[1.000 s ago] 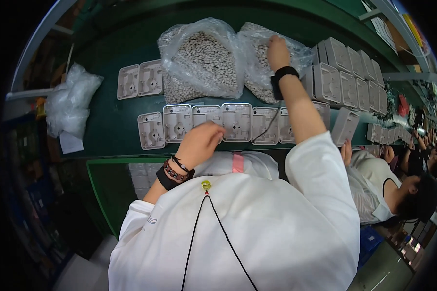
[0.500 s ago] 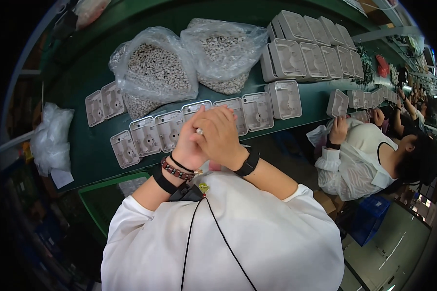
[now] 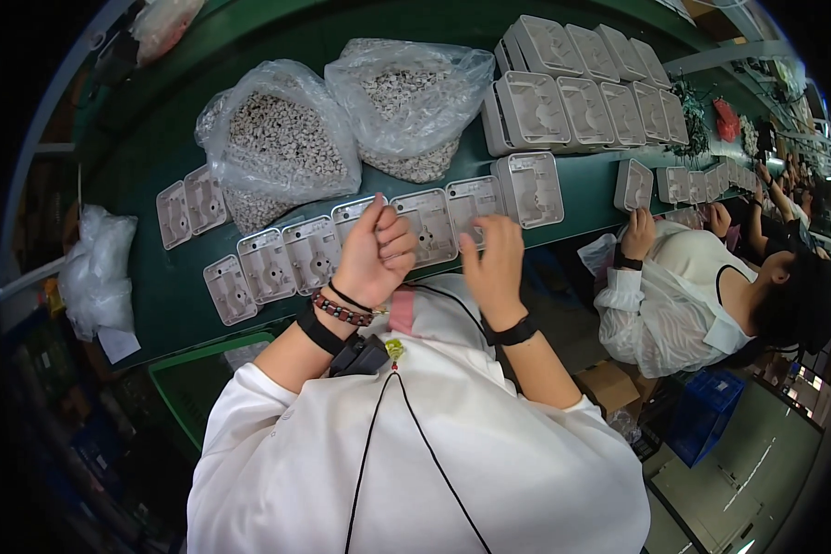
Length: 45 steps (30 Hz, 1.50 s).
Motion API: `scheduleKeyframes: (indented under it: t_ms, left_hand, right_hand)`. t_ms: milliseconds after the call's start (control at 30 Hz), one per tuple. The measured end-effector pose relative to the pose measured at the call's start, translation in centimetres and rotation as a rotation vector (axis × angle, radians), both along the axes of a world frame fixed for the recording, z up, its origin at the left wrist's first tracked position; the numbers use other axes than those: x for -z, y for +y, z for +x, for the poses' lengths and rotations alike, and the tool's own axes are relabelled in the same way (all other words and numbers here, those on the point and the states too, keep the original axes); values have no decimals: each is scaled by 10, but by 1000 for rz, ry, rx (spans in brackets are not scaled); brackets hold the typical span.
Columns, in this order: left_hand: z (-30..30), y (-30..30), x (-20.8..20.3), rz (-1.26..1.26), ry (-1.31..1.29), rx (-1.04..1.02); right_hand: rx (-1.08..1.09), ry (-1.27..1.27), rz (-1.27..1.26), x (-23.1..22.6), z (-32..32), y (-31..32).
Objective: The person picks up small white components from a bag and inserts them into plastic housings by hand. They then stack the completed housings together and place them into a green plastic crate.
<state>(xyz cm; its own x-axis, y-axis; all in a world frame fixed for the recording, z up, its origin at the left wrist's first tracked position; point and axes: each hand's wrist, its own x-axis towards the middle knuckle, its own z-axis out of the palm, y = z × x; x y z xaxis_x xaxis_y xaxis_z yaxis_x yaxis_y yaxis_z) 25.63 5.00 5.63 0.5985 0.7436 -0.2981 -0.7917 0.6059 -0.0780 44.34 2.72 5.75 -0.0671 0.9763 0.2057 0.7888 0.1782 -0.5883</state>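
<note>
A row of shallow light-grey plastic housings [image 3: 270, 266] runs along the bench's near edge, their moulded insides facing up. My left hand [image 3: 379, 247] is closed into a fist, fingers curled upward, in front of the middle housings. Whatever the fist holds is hidden by the fingers. To its right, my right hand [image 3: 496, 266] has thumb and fingers apart, with nothing visible between them. Its fingertips are by the lower edge of a housing [image 3: 474, 201] near the right of the row. Beyond the row stand two clear plastic bags [image 3: 332, 175] of small whitish parts.
Stacked grey housings [image 3: 537, 109] stand at the back right, and a deeper one [image 3: 532, 192] ends the row. A clear bag [image 3: 102, 268] lies at the left edge. A green crate [image 3: 180, 392] is below the bench. A co-worker [image 3: 674, 277] sits at right.
My hands, together before with a small white piece between them, have come apart. The right has moved right and spread its fingers; the left has curled into a fist. The view has shifted slightly.
</note>
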Motion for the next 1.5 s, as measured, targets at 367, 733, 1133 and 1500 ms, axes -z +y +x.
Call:
scheduleKeyframes:
  t_ms: [367,733,1133,1500]
  left_hand:
    - [-58,-30,7,-56,720,359]
    - [-74,-37,22,-83,995,270]
    - [-69,-27,24,18,765,335]
    - [-68,-22,23,87,816,544]
  right_hand:
    - [416,263,-494,153,89,-12]
    - [201,-153,-439,121,46,-1]
    - [-272,-477,-556,92,-27,-3]
    - [-501,-5,-55,-2,-81,28]
